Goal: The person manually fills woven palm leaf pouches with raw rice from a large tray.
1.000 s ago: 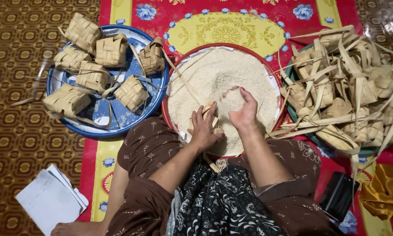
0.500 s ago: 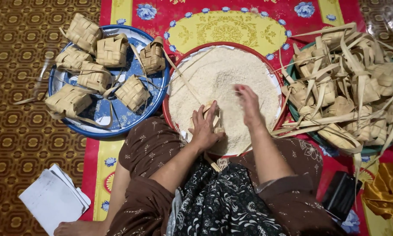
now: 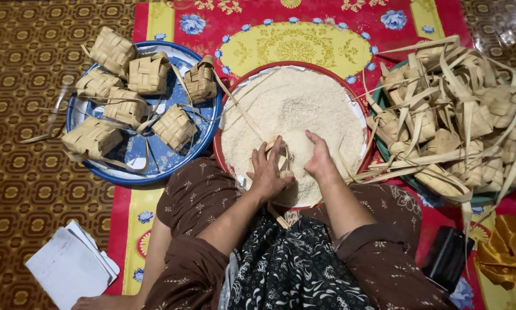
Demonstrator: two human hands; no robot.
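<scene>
A wide red-rimmed basin [image 3: 292, 63] holds white raw rice [image 3: 304, 109]. At its near edge my left hand [image 3: 267, 175] grips a small woven palm-leaf pouch [image 3: 285, 167], mouth up and partly sunk in the rice. My right hand [image 3: 319, 161] lies just right of the pouch, fingers together and cupped against a heap of rice beside its mouth. A loose leaf strip trails from the pouch across the rice.
On the left, a blue plate [image 3: 149, 178] carries several woven pouches [image 3: 149, 73]. To the right, a green tray [image 3: 410, 182] is piled with pouches trailing long leaf strands [image 3: 453, 115]. White papers [image 3: 68, 264] lie at lower left; a black object [image 3: 444, 258] and yellow cloth [image 3: 507, 252] at lower right.
My right hand has drawn back through the rice from farther out to the pouch's side. My left hand has stayed at the near edge with the pouch.
</scene>
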